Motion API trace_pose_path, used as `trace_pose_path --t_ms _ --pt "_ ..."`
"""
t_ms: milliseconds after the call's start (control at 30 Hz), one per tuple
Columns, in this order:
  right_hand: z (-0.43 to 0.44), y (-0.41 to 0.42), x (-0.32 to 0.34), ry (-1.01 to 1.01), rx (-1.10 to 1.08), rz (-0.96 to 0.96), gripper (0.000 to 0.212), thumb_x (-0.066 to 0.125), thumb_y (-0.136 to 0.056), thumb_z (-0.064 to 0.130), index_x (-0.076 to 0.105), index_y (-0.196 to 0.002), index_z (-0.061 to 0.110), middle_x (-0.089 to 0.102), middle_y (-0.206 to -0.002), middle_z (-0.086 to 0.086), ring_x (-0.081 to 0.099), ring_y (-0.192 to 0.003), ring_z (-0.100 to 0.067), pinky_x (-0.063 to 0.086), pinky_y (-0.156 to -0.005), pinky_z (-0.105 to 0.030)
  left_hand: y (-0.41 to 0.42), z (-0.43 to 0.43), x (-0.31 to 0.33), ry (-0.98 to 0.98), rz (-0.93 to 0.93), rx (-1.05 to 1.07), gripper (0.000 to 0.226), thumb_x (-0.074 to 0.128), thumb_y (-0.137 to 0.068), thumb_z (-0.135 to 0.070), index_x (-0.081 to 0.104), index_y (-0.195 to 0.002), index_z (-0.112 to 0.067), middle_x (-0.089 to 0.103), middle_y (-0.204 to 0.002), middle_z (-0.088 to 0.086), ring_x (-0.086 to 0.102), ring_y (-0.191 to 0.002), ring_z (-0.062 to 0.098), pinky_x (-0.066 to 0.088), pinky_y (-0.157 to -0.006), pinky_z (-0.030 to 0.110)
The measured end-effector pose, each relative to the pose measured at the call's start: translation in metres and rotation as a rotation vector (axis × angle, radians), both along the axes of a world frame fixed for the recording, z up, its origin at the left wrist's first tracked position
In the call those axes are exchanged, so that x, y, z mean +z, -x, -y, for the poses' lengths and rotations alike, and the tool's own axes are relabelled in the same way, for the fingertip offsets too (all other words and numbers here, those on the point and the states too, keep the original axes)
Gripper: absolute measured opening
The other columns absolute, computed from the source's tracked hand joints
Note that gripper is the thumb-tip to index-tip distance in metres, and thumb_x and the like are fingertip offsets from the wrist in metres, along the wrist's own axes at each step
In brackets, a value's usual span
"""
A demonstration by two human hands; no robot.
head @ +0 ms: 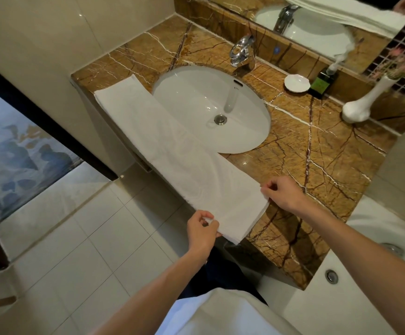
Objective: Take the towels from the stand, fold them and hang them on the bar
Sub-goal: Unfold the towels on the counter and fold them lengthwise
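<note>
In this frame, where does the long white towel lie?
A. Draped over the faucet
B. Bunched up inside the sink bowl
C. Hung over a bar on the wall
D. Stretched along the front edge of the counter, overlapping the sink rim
D: the towel lies flat along the counter edge, covering part of the sink rim, with the left hand and right hand pinching its near corners.

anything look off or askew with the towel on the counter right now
Slightly. The long white folded towel lies diagonally on the brown marble counter, its middle covering part of the white oval sink's rim and its near edge overhanging the counter front. Both the left hand and right hand pinch its near end. Nothing spilled or damaged.
</note>
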State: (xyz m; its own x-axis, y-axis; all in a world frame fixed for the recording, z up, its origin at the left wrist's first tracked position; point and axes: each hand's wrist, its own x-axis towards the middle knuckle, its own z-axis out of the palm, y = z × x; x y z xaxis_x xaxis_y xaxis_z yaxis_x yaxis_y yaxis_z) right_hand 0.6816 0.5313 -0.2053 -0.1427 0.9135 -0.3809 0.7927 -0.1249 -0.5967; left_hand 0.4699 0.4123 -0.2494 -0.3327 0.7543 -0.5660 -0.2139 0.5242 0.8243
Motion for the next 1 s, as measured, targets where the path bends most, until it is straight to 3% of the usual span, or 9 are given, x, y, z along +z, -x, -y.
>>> trace_pose_path --t_ms 133,300,433,533,633,733,833,1000 --pt "-0.001 0.000 -0.004 0.000 0.013 0.021 0.014 0.068 -0.082 0.009 0.069 -0.068 0.010 0.073 -0.085 -0.006 0.066 -0.083 -0.015 0.045 -0.063 -0.016 0.003 0.002 -0.004 0.022 0.021 -0.006 0.022 0.059 -0.082 0.007 0.058 -0.089 -0.013 0.064 -0.097 0.013 0.067 -0.089 0.023 0.058 -0.064 0.027" --pt "-0.001 0.002 -0.005 -0.011 0.029 0.032 0.013 0.069 -0.082 0.011 0.065 -0.073 0.019 0.069 -0.083 -0.002 0.063 -0.077 -0.014 0.046 -0.062 -0.021 0.006 0.001 -0.004 0.027 0.049 0.054 0.015 0.066 -0.086 -0.007 0.053 -0.092 -0.010 0.064 -0.092 0.016 0.069 -0.082 0.022 0.057 -0.062 0.024" --pt "0.001 0.010 -0.003 -0.178 0.164 0.222 0.006 0.057 -0.085 0.018 0.058 -0.089 0.021 0.060 -0.090 0.002 0.053 -0.080 -0.014 0.039 -0.062 -0.025 0.006 -0.002 -0.002 0.036 0.002 0.017 0.014 0.065 -0.088 -0.012 0.052 -0.092 -0.017 0.060 -0.095 0.012 0.065 -0.083 0.019 0.056 -0.064 0.023" --pt "0.008 0.026 -0.004 -0.402 0.308 0.316 0.021 0.046 -0.091 0.026 0.057 -0.108 0.020 0.055 -0.102 0.001 0.047 -0.090 -0.011 0.039 -0.075 -0.027 0.007 0.000 -0.002 0.001 -0.254 -0.096 0.018 0.063 -0.089 -0.025 0.052 -0.103 -0.030 0.047 -0.113 0.000 0.053 -0.085 0.007 0.049 -0.076 0.020" --pt "0.011 0.045 0.000 -0.449 0.485 0.319 0.034 0.037 -0.094 0.031 0.052 -0.120 0.016 0.053 -0.124 -0.011 0.053 -0.111 -0.027 0.047 -0.091 -0.043 0.014 -0.004 -0.001 -0.066 -0.698 -0.258 0.052 0.053 -0.090 -0.042 0.037 -0.138 -0.028 0.023 -0.136 -0.009 0.033 -0.120 0.013 0.029 -0.106 0.031" --pt "0.007 0.059 -0.001 -0.374 0.692 0.393 0.054 0.034 -0.097 0.036 0.032 -0.144 0.012 0.035 -0.148 -0.016 0.034 -0.136 -0.033 0.029 -0.113 -0.047 0.023 -0.017 -0.001 -0.126 -1.099 -0.554 0.071 0.025 -0.090 -0.056 0.006 -0.152 -0.026 -0.007 -0.158 -0.005 -0.007 -0.145 0.020 -0.004 -0.117 0.042" --pt "0.004 0.068 -0.007 -0.294 0.743 0.416 0.063 0.027 -0.101 0.041 0.006 -0.154 0.013 0.002 -0.161 -0.009 0.003 -0.148 -0.026 0.000 -0.119 -0.041 0.030 -0.030 -0.005 -0.059 -1.232 -0.782 0.074 0.004 -0.088 -0.061 -0.009 -0.151 -0.024 -0.018 -0.158 0.004 -0.020 -0.144 0.025 -0.013 -0.115 0.049" --pt "0.003 0.071 -0.011 -0.242 0.773 0.495 0.062 0.020 -0.103 0.042 0.002 -0.153 0.012 -0.006 -0.161 -0.009 -0.006 -0.148 -0.025 -0.002 -0.119 -0.042 0.034 -0.034 -0.010 -0.008 -1.223 -0.855 0.076 0.002 -0.087 -0.064 -0.014 -0.150 -0.025 -0.020 -0.159 0.001 -0.021 -0.144 0.025 -0.011 -0.113 0.051"
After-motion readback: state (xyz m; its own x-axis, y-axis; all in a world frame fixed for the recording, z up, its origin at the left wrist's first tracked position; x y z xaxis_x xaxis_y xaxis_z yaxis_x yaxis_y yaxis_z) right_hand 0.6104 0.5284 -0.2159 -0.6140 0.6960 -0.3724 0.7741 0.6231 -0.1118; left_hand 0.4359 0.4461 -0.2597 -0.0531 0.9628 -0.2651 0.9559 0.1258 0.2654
